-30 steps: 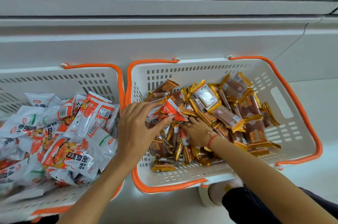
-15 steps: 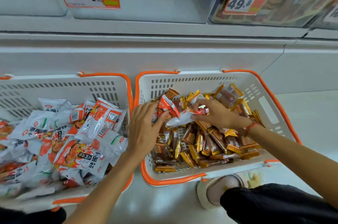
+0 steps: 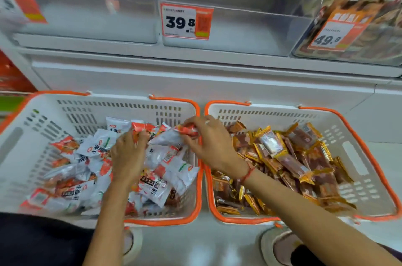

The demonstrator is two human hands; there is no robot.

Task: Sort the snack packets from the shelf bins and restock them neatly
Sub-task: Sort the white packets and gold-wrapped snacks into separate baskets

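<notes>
Two white baskets with orange rims stand side by side on the floor. The left basket holds several white and red snack packets. The right basket holds several gold and brown packets. My left hand is over the left basket, its fingers closed on a red and white packet. My right hand reaches across the two rims and pinches another white and red packet above the left basket.
Clear shelf bins sit above, one with a 39.8 price tag, another at the right with a 49.8 tag and packed goods. My shoes show on the floor in front of the baskets.
Both hands have lifted white and red packets out of the right basket and carried them left, over the left basket. The view has swung left and up.
</notes>
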